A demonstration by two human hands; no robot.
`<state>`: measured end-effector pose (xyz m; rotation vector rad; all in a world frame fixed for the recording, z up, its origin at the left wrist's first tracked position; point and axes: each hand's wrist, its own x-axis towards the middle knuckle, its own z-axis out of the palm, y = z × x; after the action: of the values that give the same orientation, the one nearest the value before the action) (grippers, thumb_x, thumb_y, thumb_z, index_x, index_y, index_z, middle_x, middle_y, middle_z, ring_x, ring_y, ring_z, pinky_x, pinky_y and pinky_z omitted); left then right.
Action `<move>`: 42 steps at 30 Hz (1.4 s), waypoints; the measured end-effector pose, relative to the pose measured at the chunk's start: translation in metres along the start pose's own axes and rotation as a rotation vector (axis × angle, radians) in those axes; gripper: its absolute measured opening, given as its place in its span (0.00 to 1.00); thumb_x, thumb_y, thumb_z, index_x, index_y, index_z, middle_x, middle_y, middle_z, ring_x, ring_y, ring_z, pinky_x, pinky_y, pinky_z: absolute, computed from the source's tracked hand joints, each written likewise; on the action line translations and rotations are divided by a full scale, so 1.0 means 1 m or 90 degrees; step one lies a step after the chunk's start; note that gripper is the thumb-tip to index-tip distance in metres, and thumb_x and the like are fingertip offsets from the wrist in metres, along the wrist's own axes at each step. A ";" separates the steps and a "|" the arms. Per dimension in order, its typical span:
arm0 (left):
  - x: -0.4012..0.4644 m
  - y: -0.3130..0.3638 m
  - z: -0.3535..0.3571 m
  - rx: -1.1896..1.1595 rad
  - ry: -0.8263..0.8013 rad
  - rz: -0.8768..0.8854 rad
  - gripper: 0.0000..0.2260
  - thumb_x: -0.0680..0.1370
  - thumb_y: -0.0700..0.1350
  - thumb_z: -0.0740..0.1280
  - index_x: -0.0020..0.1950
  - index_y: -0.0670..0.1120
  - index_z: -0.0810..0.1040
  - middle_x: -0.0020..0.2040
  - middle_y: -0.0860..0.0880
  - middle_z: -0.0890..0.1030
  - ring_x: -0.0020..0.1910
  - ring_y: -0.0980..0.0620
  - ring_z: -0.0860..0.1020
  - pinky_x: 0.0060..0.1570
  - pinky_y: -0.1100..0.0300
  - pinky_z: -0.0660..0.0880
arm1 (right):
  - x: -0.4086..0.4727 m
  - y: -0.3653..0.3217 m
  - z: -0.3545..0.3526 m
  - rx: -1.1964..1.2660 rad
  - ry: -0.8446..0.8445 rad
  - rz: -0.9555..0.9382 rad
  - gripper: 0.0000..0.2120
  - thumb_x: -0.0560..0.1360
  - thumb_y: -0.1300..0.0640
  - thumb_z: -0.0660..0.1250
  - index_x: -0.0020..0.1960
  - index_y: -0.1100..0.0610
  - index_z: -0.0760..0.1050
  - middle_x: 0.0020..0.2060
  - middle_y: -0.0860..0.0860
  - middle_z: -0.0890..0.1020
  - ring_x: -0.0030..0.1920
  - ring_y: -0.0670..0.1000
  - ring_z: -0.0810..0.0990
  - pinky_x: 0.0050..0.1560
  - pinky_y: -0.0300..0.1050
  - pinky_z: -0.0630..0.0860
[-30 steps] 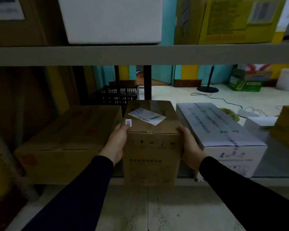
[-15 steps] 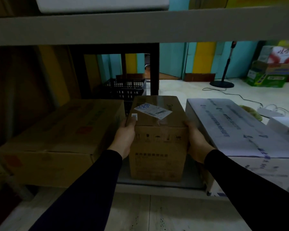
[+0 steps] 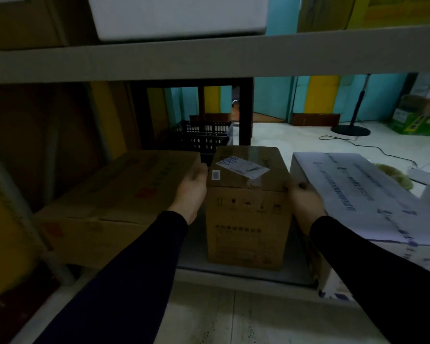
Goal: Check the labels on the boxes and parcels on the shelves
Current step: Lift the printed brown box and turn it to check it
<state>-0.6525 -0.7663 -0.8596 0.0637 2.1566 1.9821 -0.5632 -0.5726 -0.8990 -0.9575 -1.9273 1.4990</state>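
Your left hand (image 3: 193, 188) lies flat against the left side of the small cardboard box (image 3: 247, 209), fingers straight and together, reaching toward the back along the top edge; the fingertips run into shadow and are hard to make out. Your right hand (image 3: 305, 203) is against the box's right side, with the thumb hooked at the top front corner. Its other fingers are behind the box, so you cannot tell whether they are curled or straight.

The box stands upright on the lower shelf (image 3: 246, 275), dead centre of your view, its front face near the shelf's front lip. On its top sits a white shipping label (image 3: 242, 166) with blue handwriting, skewed and under clear tape, and a small barcode sticker (image 3: 215, 175) at the near left corner. The print on both is too blurred to read, as are the handling symbols and the line of text on the front face.

At 9 o'clock from the box lies a wide brown carton (image 3: 119, 202), just beside your left hand, its red markings dim. At 3 o'clock is a white carton (image 3: 365, 194) with blue print, cut off by the frame's right edge. Behind, at 12 o'clock, a black plastic crate (image 3: 204, 137) shows partly. The upper shelf (image 3: 209, 58) carries a white box (image 3: 176, 16) and others, all cropped at the top.
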 end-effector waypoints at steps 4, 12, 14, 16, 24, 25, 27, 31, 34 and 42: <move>-0.010 0.003 -0.049 0.048 0.047 0.053 0.24 0.82 0.59 0.58 0.76 0.52 0.66 0.72 0.48 0.71 0.70 0.46 0.71 0.70 0.47 0.67 | -0.022 -0.026 -0.008 -0.152 0.122 -0.234 0.25 0.78 0.41 0.59 0.67 0.56 0.75 0.59 0.56 0.79 0.57 0.56 0.79 0.59 0.53 0.77; -0.045 0.015 -0.161 0.114 0.084 0.056 0.26 0.83 0.59 0.56 0.78 0.49 0.64 0.74 0.49 0.70 0.72 0.49 0.68 0.61 0.58 0.62 | -0.101 -0.077 0.070 -0.089 -0.210 -0.397 0.29 0.78 0.34 0.58 0.72 0.51 0.70 0.64 0.50 0.76 0.62 0.48 0.76 0.61 0.48 0.76; -0.052 0.015 -0.189 0.126 0.109 0.043 0.26 0.83 0.60 0.56 0.79 0.49 0.63 0.75 0.49 0.69 0.71 0.50 0.68 0.61 0.58 0.60 | -0.122 -0.087 0.098 -0.116 -0.265 -0.404 0.32 0.78 0.33 0.57 0.74 0.51 0.68 0.69 0.52 0.74 0.68 0.52 0.73 0.68 0.48 0.70; -0.052 0.011 -0.217 0.142 0.120 0.039 0.28 0.83 0.62 0.55 0.79 0.50 0.62 0.75 0.49 0.68 0.70 0.51 0.67 0.63 0.57 0.60 | -0.138 -0.090 0.123 -0.150 -0.316 -0.372 0.32 0.80 0.34 0.57 0.77 0.52 0.64 0.73 0.53 0.69 0.71 0.53 0.70 0.64 0.42 0.66; 0.012 -0.025 -0.339 0.140 0.063 0.002 0.27 0.84 0.60 0.52 0.80 0.48 0.58 0.77 0.50 0.65 0.76 0.49 0.63 0.62 0.61 0.59 | -0.158 -0.067 0.232 -0.206 -0.299 -0.153 0.38 0.80 0.32 0.55 0.82 0.52 0.53 0.79 0.57 0.57 0.76 0.61 0.63 0.75 0.55 0.64; 0.022 -0.029 -0.345 0.141 0.056 0.000 0.26 0.85 0.59 0.52 0.80 0.47 0.58 0.77 0.50 0.66 0.75 0.50 0.64 0.60 0.61 0.59 | -0.155 -0.064 0.232 -0.206 -0.282 -0.132 0.39 0.79 0.31 0.56 0.82 0.52 0.51 0.80 0.57 0.56 0.77 0.61 0.63 0.75 0.56 0.64; 0.053 -0.035 -0.368 0.136 0.037 0.007 0.26 0.85 0.58 0.52 0.79 0.46 0.60 0.73 0.52 0.69 0.71 0.52 0.67 0.58 0.61 0.60 | -0.149 -0.059 0.249 -0.202 -0.228 -0.089 0.42 0.78 0.30 0.57 0.82 0.52 0.50 0.80 0.57 0.56 0.76 0.62 0.64 0.74 0.57 0.66; 0.116 -0.054 -0.400 0.153 -0.002 -0.037 0.36 0.78 0.69 0.58 0.79 0.48 0.61 0.76 0.48 0.67 0.73 0.46 0.67 0.66 0.54 0.63 | -0.135 -0.051 0.267 -0.149 -0.117 0.019 0.46 0.76 0.29 0.60 0.82 0.54 0.50 0.78 0.56 0.64 0.73 0.63 0.68 0.72 0.60 0.69; 0.154 -0.073 -0.408 0.128 -0.051 -0.102 0.47 0.69 0.75 0.62 0.80 0.49 0.59 0.77 0.47 0.66 0.73 0.44 0.66 0.71 0.48 0.62 | -0.133 -0.034 0.282 -0.066 -0.077 0.120 0.41 0.77 0.37 0.66 0.81 0.55 0.54 0.73 0.55 0.71 0.68 0.62 0.74 0.65 0.54 0.73; 0.167 -0.108 -0.407 -0.002 -0.118 -0.167 0.31 0.76 0.60 0.69 0.76 0.52 0.65 0.66 0.49 0.75 0.56 0.49 0.73 0.62 0.49 0.68 | -0.154 -0.010 0.302 0.107 -0.095 0.211 0.18 0.81 0.44 0.63 0.65 0.54 0.68 0.47 0.51 0.78 0.46 0.52 0.78 0.56 0.53 0.72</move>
<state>-0.8786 -1.1459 -0.9585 -0.0334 1.9350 1.7589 -0.6981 -0.8774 -0.9631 -1.1591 -1.7682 1.9362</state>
